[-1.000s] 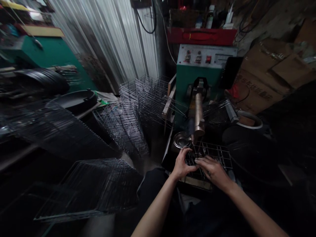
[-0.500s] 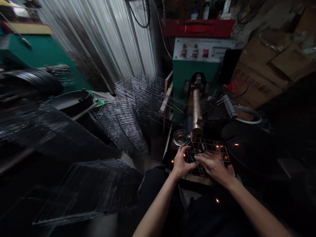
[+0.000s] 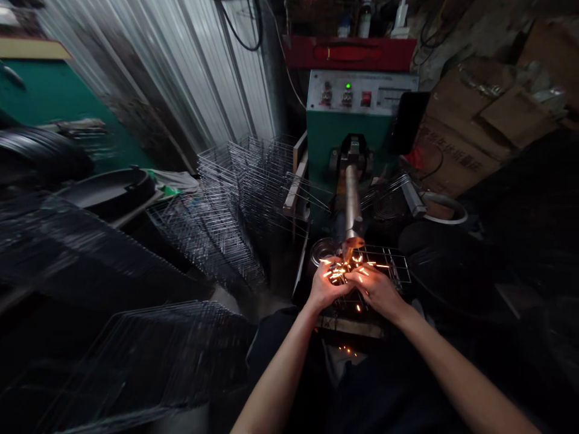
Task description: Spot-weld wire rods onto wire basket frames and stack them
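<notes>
A welding machine (image 3: 351, 120) with a green body stands ahead, its metal arm (image 3: 351, 202) reaching down toward me. Bright sparks (image 3: 337, 272) burst at the tip of that arm, right between my hands. Under it lies a wire grid (image 3: 398, 260), partly covered by my fingers. My left hand (image 3: 324, 288) is closed on the grid's near left side. Close beside it, my right hand (image 3: 377, 292) pinches the grid, its fingertips near the sparks. Glare hides the exact spot where the fingers meet the wires. A green light (image 3: 348, 86) glows on the control panel.
Stacks of wire racks (image 3: 226, 211) stand on the left, and more wire frames (image 3: 181, 355) lie lower left. A round metal dish (image 3: 322, 250) sits just beyond my left hand. Cardboard boxes (image 3: 465, 138) are piled at the right. A red case (image 3: 348, 53) rests atop the machine.
Scattered sparks have become a dense burst at the arm's tip. The green panel light has come on. My hands have drawn closer together, and the view has shifted slightly right.
</notes>
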The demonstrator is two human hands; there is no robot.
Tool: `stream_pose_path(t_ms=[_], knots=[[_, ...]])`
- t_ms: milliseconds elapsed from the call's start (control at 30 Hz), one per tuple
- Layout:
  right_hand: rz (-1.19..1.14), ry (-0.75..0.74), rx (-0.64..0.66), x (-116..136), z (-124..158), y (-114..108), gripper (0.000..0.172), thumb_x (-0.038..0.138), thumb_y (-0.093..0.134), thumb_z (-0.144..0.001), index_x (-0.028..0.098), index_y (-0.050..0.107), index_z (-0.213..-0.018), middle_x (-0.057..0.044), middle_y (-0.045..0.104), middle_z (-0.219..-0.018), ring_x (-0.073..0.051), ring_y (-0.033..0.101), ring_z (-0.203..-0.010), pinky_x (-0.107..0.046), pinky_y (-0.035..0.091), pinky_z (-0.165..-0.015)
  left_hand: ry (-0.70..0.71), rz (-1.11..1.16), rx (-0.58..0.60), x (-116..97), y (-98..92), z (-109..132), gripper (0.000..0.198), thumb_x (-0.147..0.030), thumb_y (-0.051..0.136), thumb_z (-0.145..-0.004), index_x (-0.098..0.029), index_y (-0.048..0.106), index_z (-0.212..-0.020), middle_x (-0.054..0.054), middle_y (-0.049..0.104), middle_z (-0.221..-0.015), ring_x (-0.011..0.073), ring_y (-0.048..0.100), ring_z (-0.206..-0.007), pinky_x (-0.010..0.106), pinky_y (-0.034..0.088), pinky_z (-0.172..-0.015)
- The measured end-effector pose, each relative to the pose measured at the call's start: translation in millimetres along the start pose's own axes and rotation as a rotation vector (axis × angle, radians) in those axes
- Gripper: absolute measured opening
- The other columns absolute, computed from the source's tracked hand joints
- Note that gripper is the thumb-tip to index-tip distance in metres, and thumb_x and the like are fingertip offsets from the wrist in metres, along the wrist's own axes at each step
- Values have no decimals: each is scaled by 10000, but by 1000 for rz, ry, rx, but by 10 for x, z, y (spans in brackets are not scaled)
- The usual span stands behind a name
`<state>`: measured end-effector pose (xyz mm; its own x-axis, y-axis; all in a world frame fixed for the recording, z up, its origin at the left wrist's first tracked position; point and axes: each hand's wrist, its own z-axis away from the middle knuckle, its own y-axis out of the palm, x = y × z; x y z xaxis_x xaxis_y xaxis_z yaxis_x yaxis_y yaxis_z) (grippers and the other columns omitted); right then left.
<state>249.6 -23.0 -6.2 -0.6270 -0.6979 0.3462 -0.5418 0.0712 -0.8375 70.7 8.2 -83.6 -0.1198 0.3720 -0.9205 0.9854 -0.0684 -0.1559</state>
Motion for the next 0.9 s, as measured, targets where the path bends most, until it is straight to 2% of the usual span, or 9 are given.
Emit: stream_pose_path(t_ms=[133, 267, 400, 600, 900], knots=[[-41, 19, -40, 2, 30, 24, 299, 110, 515, -963, 253, 651, -1187, -62, 703, -997, -224, 634, -942, -377, 550, -849, -15, -49, -16, -44, 20, 67, 637, -265, 843, -643, -246, 571, -1219, 72, 588, -1266, 254, 621, -1147, 384, 542, -953], [16, 94, -140, -43, 36, 87, 179, 170, 546, -967, 218, 640, -1112, -89, 660, -1004, -243, 618, -945, -381, 538, -834, -64, -121, -55, -70, -20, 27, 667, -323, 862, -636, -258, 574, -1234, 80, 567, -1312, 225, 675, -993, 364, 568, -867], [107, 134, -178, -183, -34, 96, 76, 191, 570, -954, 207, 644, -954, -93, 630, -946, -263, 585, -904, -398, 512, -812, -6, -157, -39, 11, -98, -171, 682, -332, 899, -590, -253, 598, -1197, 67, 626, -1239, 269, 626, -1133, 407, 510, -990], [52, 140, -148, -343, -100, 53, 108, 185, 540, -968, 199, 634, -918, -77, 610, -910, -244, 561, -895, -371, 483, -808, 35, -144, -10, 108, -151, -349, 695, -334, 908, -581, -244, 599, -1197, 74, 625, -1240, 265, 607, -1156, 395, 485, -1009], [62, 130, -166, -350, -125, 71, 123, 189, 532, -971, 208, 639, -914, -68, 624, -896, -235, 565, -867, -365, 476, -793, 89, -190, 23, 58, -224, -446, 685, -359, 908, -579, -232, 610, -1183, 82, 613, -1220, 269, 599, -1151, 411, 491, -1006]])
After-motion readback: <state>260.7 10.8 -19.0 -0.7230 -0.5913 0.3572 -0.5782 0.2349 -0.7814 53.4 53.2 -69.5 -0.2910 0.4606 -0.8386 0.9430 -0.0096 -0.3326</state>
